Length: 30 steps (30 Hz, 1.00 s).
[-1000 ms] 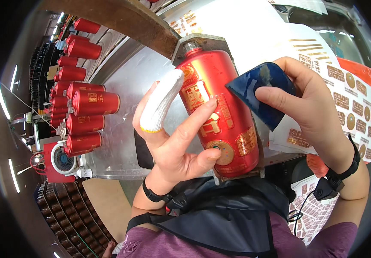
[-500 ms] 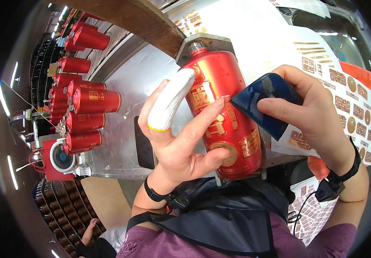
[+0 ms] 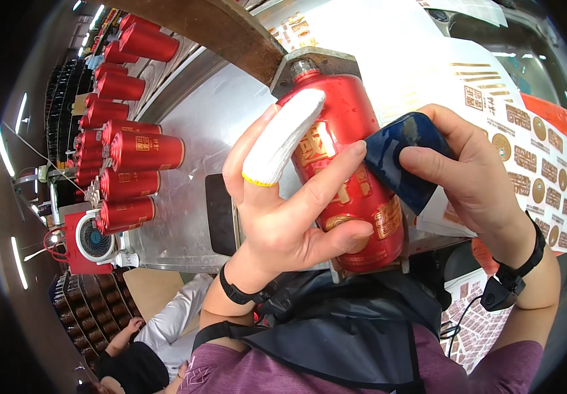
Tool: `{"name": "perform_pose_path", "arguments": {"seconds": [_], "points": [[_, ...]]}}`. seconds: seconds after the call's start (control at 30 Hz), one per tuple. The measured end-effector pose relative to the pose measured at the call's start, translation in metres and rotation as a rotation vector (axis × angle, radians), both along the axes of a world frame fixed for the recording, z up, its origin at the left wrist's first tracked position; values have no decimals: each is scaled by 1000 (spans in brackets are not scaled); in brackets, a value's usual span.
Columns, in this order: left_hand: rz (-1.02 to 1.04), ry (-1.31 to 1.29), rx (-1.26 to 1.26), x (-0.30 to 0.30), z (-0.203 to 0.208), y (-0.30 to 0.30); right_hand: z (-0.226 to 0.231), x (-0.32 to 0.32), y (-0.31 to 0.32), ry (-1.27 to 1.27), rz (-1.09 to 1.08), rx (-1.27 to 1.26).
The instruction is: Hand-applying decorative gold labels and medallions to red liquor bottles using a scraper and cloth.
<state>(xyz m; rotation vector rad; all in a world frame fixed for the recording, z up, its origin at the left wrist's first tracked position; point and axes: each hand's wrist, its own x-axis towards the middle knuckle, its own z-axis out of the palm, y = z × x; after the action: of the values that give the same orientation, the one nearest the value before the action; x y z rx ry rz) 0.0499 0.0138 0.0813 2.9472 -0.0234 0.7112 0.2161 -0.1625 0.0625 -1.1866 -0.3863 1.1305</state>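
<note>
A red bottle (image 3: 336,105) with gold raised decals lies on its side in a metal holder (image 3: 326,60), its neck pointing away from me. Spread over its left side is my left hand (image 3: 283,210), with a white finger cot (image 3: 280,134) edged in yellow on one finger. Its index fingertip reaches the edge of a dark blue flat scraper (image 3: 407,154). My right hand (image 3: 470,161) pinches that scraper between thumb and fingers, its edge against the bottle's right side. Part of the gold lettering is hidden under my left fingers.
Several red bottles (image 3: 145,151) stand along the left. A small fan (image 3: 95,238) is near them, and a dark phone-like slab (image 3: 221,213) lies on the metal table (image 3: 191,125). Decal sheets (image 3: 539,171) cover the right. Another person (image 3: 145,358) sits at lower left.
My left hand has shifted slightly right and its covered finger has moved further across the bottle. The scraper has moved a little to the right. The other person shows more at lower left.
</note>
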Motion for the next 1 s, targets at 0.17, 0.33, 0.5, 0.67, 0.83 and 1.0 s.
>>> {"name": "perform_pose_path", "arguments": {"seconds": [0.17,0.33,0.5,0.67,0.83,1.0], "points": [[-10,3,8,1,-4,0,-7,-5,1,2,-68,13],[23,-142,-56,-10,-13,-3,-11,-12,1,10,-119,19],[1,-89,-21,-8,-10,-3,-12,-15,1,28,-103,39],[3,-41,45,-7,-7,-2,-14,-16,2,68,-84,54],[-9,-3,52,-3,-3,0,-16,-17,4,129,-78,69],[-32,-3,23,1,-3,2,-16,-18,3,101,-82,93]]}}
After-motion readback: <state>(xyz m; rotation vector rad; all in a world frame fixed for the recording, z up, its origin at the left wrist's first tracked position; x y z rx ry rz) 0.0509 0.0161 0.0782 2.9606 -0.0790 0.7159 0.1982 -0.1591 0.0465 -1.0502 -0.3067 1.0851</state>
